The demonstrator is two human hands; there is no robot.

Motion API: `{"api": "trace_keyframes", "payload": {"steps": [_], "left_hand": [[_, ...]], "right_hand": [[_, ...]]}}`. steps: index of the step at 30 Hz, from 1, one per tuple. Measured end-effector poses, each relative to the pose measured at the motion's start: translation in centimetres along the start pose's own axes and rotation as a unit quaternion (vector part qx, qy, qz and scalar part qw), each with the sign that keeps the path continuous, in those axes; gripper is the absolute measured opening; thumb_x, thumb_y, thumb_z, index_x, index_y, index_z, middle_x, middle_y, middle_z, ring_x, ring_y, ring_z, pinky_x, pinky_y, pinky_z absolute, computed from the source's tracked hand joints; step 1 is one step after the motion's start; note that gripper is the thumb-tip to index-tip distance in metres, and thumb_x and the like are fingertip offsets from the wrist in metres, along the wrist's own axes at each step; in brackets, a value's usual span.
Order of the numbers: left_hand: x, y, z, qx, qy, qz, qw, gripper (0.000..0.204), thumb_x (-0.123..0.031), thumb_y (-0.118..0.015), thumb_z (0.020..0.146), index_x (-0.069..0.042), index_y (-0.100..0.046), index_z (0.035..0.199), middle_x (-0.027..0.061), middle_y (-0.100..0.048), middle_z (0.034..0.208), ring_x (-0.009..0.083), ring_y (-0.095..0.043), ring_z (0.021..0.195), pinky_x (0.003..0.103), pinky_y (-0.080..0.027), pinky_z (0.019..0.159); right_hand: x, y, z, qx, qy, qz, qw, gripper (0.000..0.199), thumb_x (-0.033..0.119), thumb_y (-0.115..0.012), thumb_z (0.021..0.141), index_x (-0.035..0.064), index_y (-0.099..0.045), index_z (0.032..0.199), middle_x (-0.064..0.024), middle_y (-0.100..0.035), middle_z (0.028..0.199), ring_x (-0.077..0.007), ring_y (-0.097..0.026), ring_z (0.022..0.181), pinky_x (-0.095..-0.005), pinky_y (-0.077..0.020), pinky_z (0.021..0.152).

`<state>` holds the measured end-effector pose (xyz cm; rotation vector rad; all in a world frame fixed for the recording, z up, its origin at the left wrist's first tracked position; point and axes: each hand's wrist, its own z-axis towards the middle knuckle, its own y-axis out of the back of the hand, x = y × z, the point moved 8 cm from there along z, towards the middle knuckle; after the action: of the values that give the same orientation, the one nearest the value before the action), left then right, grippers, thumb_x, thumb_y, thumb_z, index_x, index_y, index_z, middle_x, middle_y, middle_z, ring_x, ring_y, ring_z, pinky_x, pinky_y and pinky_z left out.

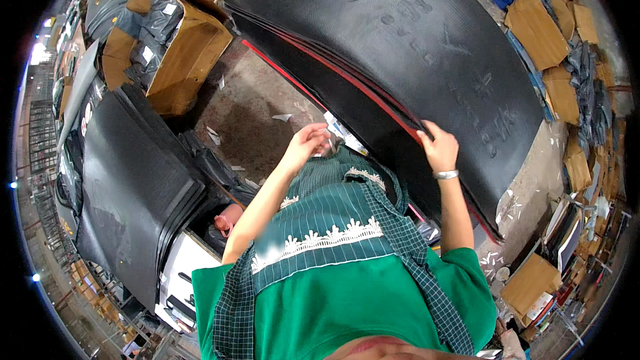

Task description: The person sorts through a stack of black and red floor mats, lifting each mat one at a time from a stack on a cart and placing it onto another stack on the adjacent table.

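Note:
A stack of large black embossed mats (433, 33) spreads in front of me to the right, with red edges showing between some layers. My right hand (440, 150), a silver bangle on its wrist, grips the near edge of the top mat, thumb above and the other fingers partly hidden. That edge is lifted, leaving a dark gap over the lower layers. My left hand (308, 143) hovers left of the stack, fingers loosely bent and apart, with nothing visible in them. Beside it lies a small white-and-blue item (343, 133), partly covered by my apron.
Another pile of black mats (133, 187) stands at my left. Beyond it, an open cardboard box (187, 60) holds black plastic-wrapped packs. White scraps (282, 118) litter the floor. More cardboard boxes (540, 27) line the right side.

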<state>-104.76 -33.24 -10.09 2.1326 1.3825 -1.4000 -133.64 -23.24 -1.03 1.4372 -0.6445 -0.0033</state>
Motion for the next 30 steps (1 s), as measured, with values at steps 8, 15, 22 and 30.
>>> {"api": "trace_keyframes", "payload": {"steps": [8,15,22,30], "left_hand": [[-8.3,-5.9,11.6,0.088,0.019,-0.227,0.97,0.091,-0.067,-0.036,0.078,-0.011,0.004,0.137,0.0163,-0.006,0.142,0.0379,-0.028,0.123,0.049,-0.029,0.098],[-8.0,-6.1,12.4,0.049,0.059,-0.174,0.982,0.093,-0.07,-0.039,0.075,-0.006,-0.013,0.137,0.0156,-0.021,0.139,0.0337,-0.024,0.126,0.053,-0.024,0.099],[-11.4,9.2,15.6,-0.202,0.006,-0.054,0.978,0.061,-0.045,-0.062,0.074,-0.006,-0.043,0.118,0.0109,-0.048,0.12,0.0294,-0.049,0.105,0.048,-0.038,0.09],[-9.7,16.0,20.5,-0.16,0.028,-0.076,0.984,0.047,-0.01,-0.066,0.069,-0.012,-0.046,0.111,0.0094,-0.053,0.103,0.0297,-0.05,0.095,0.048,-0.046,0.075]], "right_hand": [[-1.8,1.7,4.1,0.062,0.006,0.026,0.998,0.034,0.036,-0.058,0.075,0.0104,-0.062,0.097,-0.0152,-0.062,0.087,-0.0335,-0.059,0.08,-0.04,-0.0467,0.071],[2.9,-3.3,-2.4,0.039,0.006,-0.052,0.998,0.062,0.022,-0.068,0.067,0.0135,-0.042,0.122,-0.0124,-0.054,0.111,-0.0278,-0.054,0.098,-0.0372,-0.0464,0.081],[1.3,-8.1,-5.1,0.03,-0.096,-0.032,0.994,0.041,0.006,-0.051,0.073,0.0163,-0.051,0.112,-0.0126,-0.057,0.109,-0.0272,-0.057,0.096,-0.0364,-0.0475,0.079],[4.3,-3.6,-1.6,0.066,-0.058,-0.181,0.98,0.028,0.024,-0.063,0.07,0.0221,-0.062,0.098,-0.0081,-0.064,0.083,-0.0274,-0.061,0.077,-0.04,-0.0484,0.066]]}}
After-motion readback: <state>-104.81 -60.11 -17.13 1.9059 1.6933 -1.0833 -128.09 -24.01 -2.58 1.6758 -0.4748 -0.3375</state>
